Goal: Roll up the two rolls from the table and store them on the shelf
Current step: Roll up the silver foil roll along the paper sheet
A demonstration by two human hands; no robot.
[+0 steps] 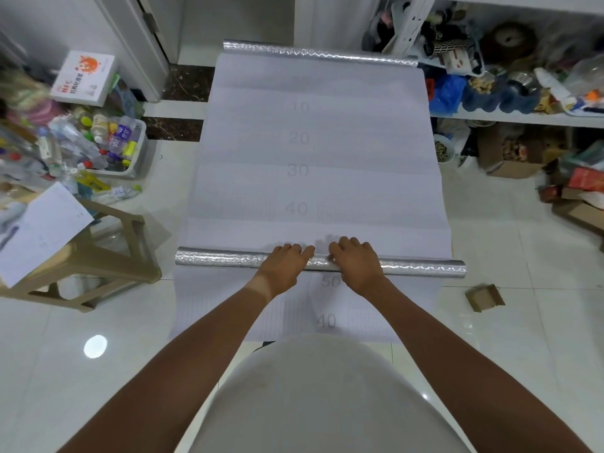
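Note:
A silver embossed roll [222,259] lies across the near part of the table, on top of unrolled white backing sheets [313,178] printed with faint numbers. My left hand [287,261] and my right hand [356,261] rest side by side on the middle of this roll, fingers curved over its top. A second silver roll [320,54] lies across the far end of the table, its sheet spread out toward me. The shelf [523,117] stands at the right, crowded with items.
A beige plastic stool [98,253] with a paper sheet stands at the left. Behind it is a bin of plastic bottles [108,145] and a white box [85,76]. Cardboard boxes [513,165] sit under the shelf, and a small cardboard piece [485,297] lies on the tiled floor.

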